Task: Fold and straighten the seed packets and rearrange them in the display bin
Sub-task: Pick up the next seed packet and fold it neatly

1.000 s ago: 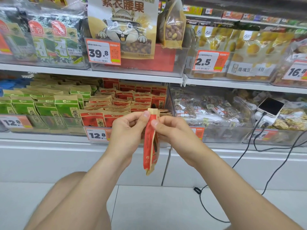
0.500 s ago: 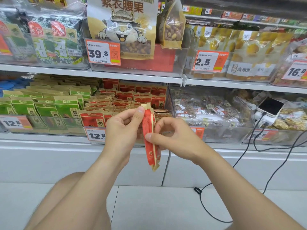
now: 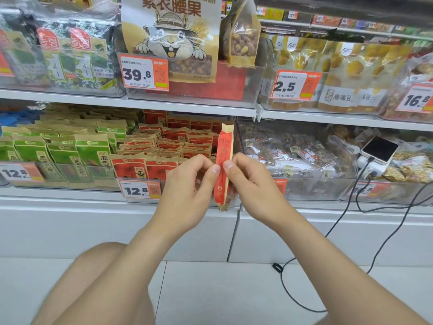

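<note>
A red and tan seed packet (image 3: 224, 146) stands upright and edge-on in front of the lower shelf. My left hand (image 3: 187, 191) pinches its left side at mid-height and my right hand (image 3: 253, 186) pinches its right side, thumbs nearly meeting. Behind the hands is the clear display bin (image 3: 140, 181) with several red seed packets (image 3: 178, 141) stacked in uneven rows. To its left, several green seed packets (image 3: 58, 153) stand in a neighbouring bin.
A phone (image 3: 379, 150) lies on a charger at the right of the lower shelf, with black cables (image 3: 332, 231) trailing to the floor. Bags of mixed nuts (image 3: 293, 151) fill the bin to the right. The upper shelf (image 3: 187, 107) overhangs the bins. My knee (image 3: 93, 277) is at lower left.
Both hands slid down the packet from its top to its middle. The packet rose a little and now stands straighter, its top edge clear above the fingers.
</note>
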The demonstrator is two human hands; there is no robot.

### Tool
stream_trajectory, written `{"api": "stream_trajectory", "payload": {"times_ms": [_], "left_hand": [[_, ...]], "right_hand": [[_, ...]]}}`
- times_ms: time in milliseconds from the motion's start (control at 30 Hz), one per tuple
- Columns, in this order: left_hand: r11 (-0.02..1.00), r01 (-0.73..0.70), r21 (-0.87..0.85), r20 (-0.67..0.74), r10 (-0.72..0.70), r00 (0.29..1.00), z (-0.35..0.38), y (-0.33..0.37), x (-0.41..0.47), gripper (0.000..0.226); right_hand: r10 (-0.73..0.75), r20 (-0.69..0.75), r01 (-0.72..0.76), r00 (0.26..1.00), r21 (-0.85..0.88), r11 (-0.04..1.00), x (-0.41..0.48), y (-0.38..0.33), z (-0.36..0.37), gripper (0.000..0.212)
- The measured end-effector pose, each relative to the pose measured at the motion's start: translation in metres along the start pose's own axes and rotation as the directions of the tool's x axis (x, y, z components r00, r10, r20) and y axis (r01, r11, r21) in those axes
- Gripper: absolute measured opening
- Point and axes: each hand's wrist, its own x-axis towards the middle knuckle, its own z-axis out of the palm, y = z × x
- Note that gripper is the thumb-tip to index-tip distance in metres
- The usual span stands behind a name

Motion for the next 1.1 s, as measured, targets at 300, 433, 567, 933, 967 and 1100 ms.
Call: {"api": "stream_trajectory", "payload": {"times_ms": [300,433,567,933,967,1100], "left_hand": [[0.994,0.062,-0.089,-0.022,-0.065,0.998,0.0,0.003,0.002,0.024],[0.965,0.156,-0.211,0.059,-0.147,0.987,0.0,0.001,0.004,0.028],[0.999,0.033,-0.021,0.076,-0.031,0.997,0.0,-0.004,0.001,0.037],[0.961,0.071,-0.266,0.204,-0.016,0.979,0.001,0.005,0.001,0.034],[0.963,0.075,-0.259,0.207,-0.021,0.978,0.001,0.004,0.001,0.035],[0.965,0.08,-0.25,0.193,-0.031,0.981,0.001,0.008,0.001,0.036]], "right_hand": [[0.106,-0.007,-0.106,0.994,0.071,0.992,-0.004,-0.002,-0.012,0.041],[0.079,-0.069,-0.068,0.994,0.142,0.988,-0.003,-0.002,-0.011,0.041],[0.091,-0.044,-0.084,0.995,0.14,0.987,-0.001,-0.002,-0.012,0.041],[0.079,0.135,-0.114,0.988,0.272,0.955,-0.005,-0.011,-0.028,0.023],[0.075,0.142,-0.114,0.987,0.289,0.951,-0.005,-0.01,-0.028,0.022],[0.081,0.147,-0.126,0.986,0.329,0.936,-0.004,-0.005,-0.025,0.023]]}}
